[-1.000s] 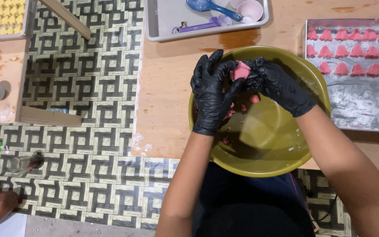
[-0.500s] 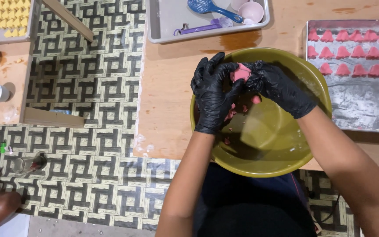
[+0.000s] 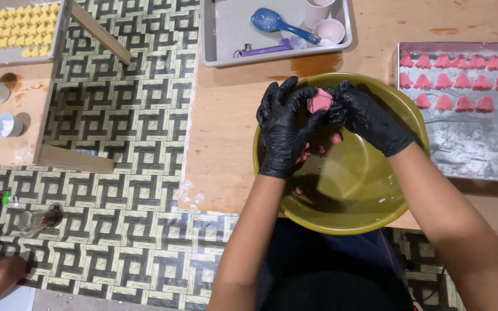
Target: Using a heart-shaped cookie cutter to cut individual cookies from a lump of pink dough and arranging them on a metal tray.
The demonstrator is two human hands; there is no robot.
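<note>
Centre frame, gloved left hand [image 3: 283,129] and right hand [image 3: 367,115] pinch a pink dough piece [image 3: 320,101] between fingertips over an olive bowl [image 3: 353,196]; shaped pink pieces [image 3: 456,86] line a tray [image 3: 479,150] upper right.

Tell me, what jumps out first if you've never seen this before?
Two black-gloved hands, the left hand and right hand, pinch a pink lump of dough over a big olive-green bowl in the middle. To the right, rows of pink shaped pieces sit on a floury metal tray.

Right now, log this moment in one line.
left hand + right hand: pinching pink dough piece | over green bowl
</note>
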